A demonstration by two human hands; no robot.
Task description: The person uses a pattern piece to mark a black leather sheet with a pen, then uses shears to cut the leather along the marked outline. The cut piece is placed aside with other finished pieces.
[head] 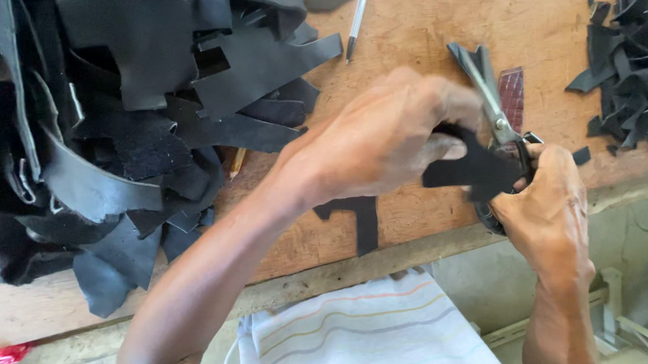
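Observation:
My left hand (382, 135) pinches a small black leather piece (477, 170) above the front edge of a wooden workboard (420, 36). My right hand (545, 207) grips the handles of metal scissors (491, 99), whose blades point up and away and stand slightly apart beside the leather piece. The scissor handles are mostly hidden inside my fist.
A big heap of black leather offcuts (104, 130) covers the left of the board. A smaller pile of black scraps (638, 65) lies at the right. A pen (358, 14) lies at the top. A reddish patterned scrap (512, 94) sits behind the scissors. Striped cloth (360, 341) lies below.

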